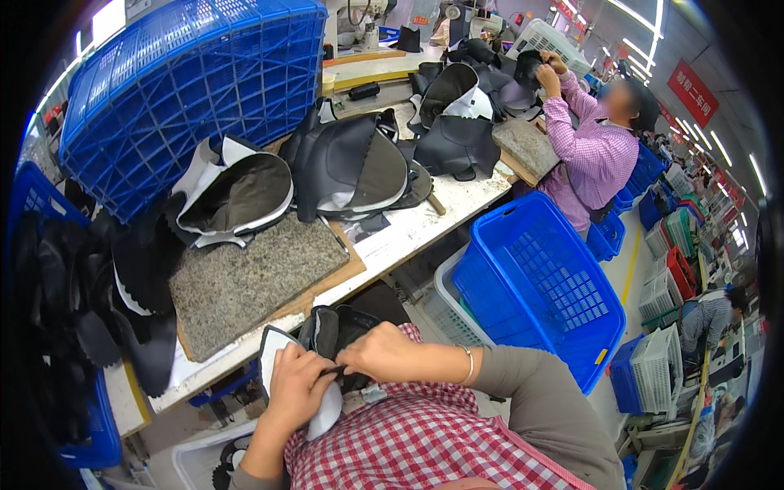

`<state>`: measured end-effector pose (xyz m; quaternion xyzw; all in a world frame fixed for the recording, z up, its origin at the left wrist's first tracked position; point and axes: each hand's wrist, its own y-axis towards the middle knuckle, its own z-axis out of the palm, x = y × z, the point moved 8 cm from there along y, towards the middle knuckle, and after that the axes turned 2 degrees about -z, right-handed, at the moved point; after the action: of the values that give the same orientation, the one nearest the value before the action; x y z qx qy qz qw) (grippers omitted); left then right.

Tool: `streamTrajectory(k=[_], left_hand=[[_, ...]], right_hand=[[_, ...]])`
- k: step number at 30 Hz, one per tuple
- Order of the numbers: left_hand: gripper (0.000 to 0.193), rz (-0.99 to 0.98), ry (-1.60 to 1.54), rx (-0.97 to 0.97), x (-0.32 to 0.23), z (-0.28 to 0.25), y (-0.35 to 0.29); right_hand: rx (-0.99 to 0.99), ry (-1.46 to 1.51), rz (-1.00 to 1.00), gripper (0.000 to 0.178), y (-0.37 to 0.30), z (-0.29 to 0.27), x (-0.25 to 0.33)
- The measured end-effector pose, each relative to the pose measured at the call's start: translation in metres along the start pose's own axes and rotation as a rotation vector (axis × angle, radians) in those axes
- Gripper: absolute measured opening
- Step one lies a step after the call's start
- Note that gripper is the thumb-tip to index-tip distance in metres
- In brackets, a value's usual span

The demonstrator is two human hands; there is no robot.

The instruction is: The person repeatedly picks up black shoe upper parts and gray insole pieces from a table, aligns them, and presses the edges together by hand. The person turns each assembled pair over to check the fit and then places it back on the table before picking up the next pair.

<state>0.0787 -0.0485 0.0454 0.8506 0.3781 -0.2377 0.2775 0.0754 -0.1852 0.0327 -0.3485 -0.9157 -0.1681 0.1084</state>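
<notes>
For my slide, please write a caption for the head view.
Left hand and right hand hold a black-and-white piece near a grey slab.

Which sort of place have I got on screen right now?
Likely a factory workshop, perhaps making footwear: curved black-and-white leather-like pieces lie along a white worktable, an open blue plastic crate stands beside it, and a co-worker in a pink checked shirt handles a black piece.

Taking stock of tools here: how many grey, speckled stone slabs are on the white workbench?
2: one grey, speckled stone slab beyond the left hand, another beside the co-worker in pink checks. More may be hidden under the curved black pieces.
</notes>
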Motion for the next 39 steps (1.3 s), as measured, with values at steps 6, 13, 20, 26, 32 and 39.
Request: streamTrajectory(k=[6,13,20,26,32,39], left_hand=[[0.03,-0.505,0.029,-0.02,0.046,-0.055,0.011],[0.019,0.065,-0.078,0.194,0.013,-0.05,0.035],[0.021,-0.356,-0.887,0.319,0.092,0.025,-0.004],[0.049,-0.206,-0.874,-0.098,0.122,0.071,-0.018],[0.014,0.064,-0.275,-0.055,0.083,0.066,0.0],[0.04,-0.415,-1.016,-0.298,0.095,0.025,-0.052]], right_hand=[[0.001,-0.146,-0.09,0.01,0.016,-0.009,0.012],[0.153,-0.274,0.024,0.008,0.056,0.015,0.035],[0.319,-0.272,-0.066,0.004,0.049,0.05,0.063],[0.387,-0.292,-0.12,0.009,0.053,0.062,0.079],[0.395,-0.477,-0.145,0.011,0.058,0.068,0.096],[0.676,-0.165,-0.128,0.023,0.07,0.087,0.04]])
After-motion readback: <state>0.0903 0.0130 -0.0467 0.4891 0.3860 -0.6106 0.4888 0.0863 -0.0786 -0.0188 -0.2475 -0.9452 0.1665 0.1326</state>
